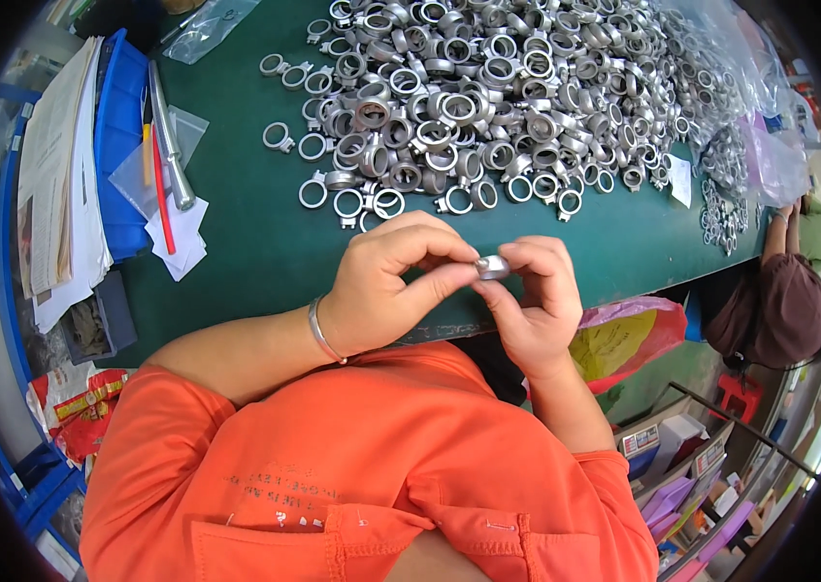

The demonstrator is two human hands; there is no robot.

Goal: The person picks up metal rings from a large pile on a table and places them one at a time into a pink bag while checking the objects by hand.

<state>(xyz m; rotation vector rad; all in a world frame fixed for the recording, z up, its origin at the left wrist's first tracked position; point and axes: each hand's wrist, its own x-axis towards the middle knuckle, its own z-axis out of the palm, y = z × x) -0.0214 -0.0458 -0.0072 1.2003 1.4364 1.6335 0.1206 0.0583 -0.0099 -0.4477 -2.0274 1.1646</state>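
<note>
Near the front edge of the green table, a small silver metal ring clamp [493, 267] is pinched between both my hands. My left hand [391, 267] has its thumb and forefinger closed on the clamp's left end. From the other side, my right hand [544, 306] grips it with thumb and forefinger. Beyond my hands lies a large heap of similar metal ring clamps [498, 107], with loose ones at its near and left edges. Which part of the clamp each fingertip presses is partly hidden.
At left, a blue tray [119, 145] stands beside stacked papers [66, 175], with a metal rod [170, 145] and a red pen [162, 199] nearby. Clear plastic bags [760, 116] lie at right. A pink-rimmed bag [624, 339] hangs below the edge. Another person [779, 301] sits at far right.
</note>
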